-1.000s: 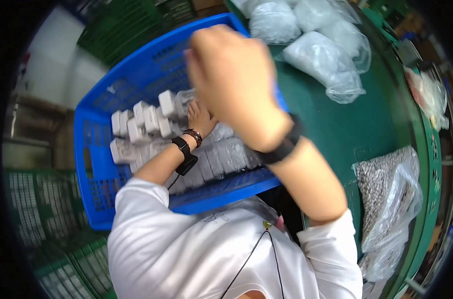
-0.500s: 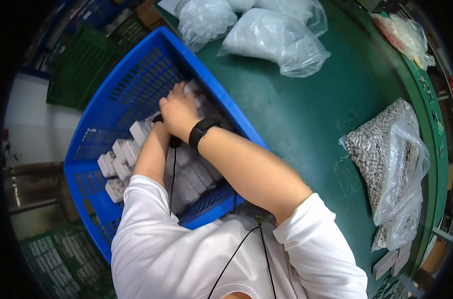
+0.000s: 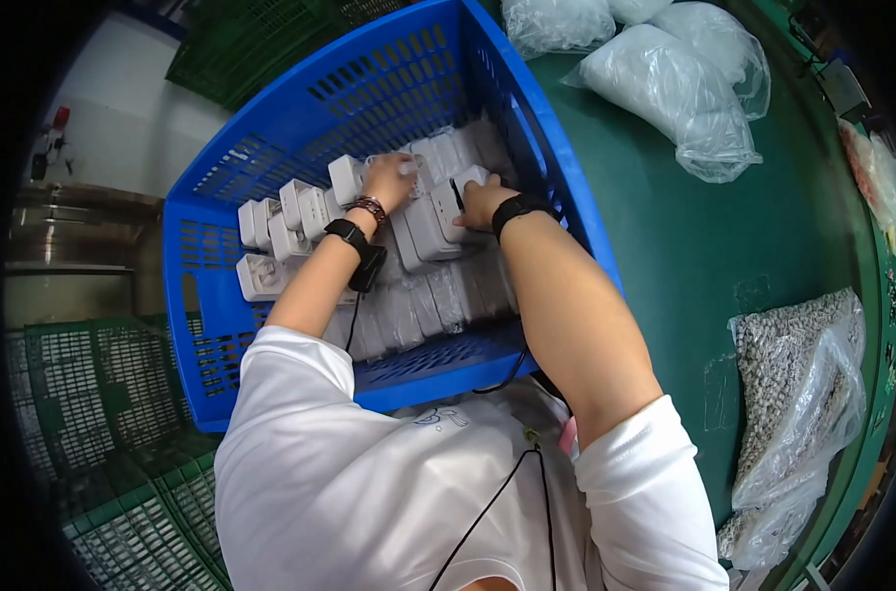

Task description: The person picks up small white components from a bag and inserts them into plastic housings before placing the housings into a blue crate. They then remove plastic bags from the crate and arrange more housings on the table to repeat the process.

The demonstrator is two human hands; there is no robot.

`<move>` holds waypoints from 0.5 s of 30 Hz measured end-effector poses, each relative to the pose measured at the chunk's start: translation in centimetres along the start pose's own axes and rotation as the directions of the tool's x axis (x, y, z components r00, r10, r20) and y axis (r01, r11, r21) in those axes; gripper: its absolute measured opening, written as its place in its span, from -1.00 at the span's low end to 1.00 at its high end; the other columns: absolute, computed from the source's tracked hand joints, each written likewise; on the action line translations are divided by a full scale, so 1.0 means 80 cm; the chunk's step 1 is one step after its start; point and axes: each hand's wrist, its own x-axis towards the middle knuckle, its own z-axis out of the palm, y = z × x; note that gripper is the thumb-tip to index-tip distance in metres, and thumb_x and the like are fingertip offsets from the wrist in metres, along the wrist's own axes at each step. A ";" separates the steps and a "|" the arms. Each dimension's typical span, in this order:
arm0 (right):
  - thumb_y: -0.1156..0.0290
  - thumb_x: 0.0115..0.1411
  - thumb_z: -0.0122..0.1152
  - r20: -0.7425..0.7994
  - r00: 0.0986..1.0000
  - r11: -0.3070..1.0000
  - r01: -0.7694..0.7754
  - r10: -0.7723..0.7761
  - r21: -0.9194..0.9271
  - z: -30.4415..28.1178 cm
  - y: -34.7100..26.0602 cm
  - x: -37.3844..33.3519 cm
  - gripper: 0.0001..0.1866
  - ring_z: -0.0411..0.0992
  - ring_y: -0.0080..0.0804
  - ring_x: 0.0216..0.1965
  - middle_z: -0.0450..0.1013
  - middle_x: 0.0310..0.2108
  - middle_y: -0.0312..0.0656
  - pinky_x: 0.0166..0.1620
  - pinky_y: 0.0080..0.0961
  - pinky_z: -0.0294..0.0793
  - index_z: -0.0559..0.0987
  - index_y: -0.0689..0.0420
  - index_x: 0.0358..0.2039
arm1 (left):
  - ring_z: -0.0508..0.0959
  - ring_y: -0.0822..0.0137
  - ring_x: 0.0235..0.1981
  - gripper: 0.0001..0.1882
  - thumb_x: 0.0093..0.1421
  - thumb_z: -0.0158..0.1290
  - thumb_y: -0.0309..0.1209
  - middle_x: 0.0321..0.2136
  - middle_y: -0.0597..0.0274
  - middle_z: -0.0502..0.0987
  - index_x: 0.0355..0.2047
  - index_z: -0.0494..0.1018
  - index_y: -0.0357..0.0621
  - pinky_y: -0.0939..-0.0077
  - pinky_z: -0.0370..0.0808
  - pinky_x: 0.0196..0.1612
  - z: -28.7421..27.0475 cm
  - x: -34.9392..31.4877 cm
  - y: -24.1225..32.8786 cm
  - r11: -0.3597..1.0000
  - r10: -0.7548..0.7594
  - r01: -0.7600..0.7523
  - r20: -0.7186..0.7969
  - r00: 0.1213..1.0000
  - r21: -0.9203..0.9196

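Observation:
My arms reach into a blue plastic crate [image 3: 588, 212]. Inside its right half, my right hand [image 3: 483, 203] grips a white plastic box [image 3: 455, 209] with rounded corners and a dark slot. That box leans on another white box [image 3: 420, 234]. Just left of it, my left hand [image 3: 387, 181] is closed, its fingers curled around a small whitish piece I cannot make out. White open housings [image 3: 313, 211] stand in rows at the crate's left. Plastic-wrapped white blocks [image 3: 399, 315] line the near part of the crate.
A green work surface [image 3: 665, 236] lies right of the crate. On it rest clear bags of white parts [image 3: 670, 94] and an open bag of small grey parts [image 3: 788, 384]. Green crates [image 3: 103, 384] stand at the left. A black cord [image 3: 354, 320] hangs from my left wrist.
My view has shifted, so the crate shows more fully. My hands, formerly close together with the right over the left, are now apart. The right one now holds a white box.

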 end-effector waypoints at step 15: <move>0.08 0.07 0.09 -0.005 0.996 0.996 -0.084 0.084 0.022 -0.002 -0.005 0.003 -0.37 0.13 0.19 0.10 -0.06 0.17 0.15 0.09 -0.04 0.18 0.21 0.11 0.09 | 0.35 -0.12 -0.02 -0.22 0.00 0.15 -0.19 -0.02 -0.29 0.26 0.08 -0.02 -0.25 0.25 0.30 0.02 0.066 -0.032 -0.076 0.891 -0.377 0.216 -0.386 0.842 -0.399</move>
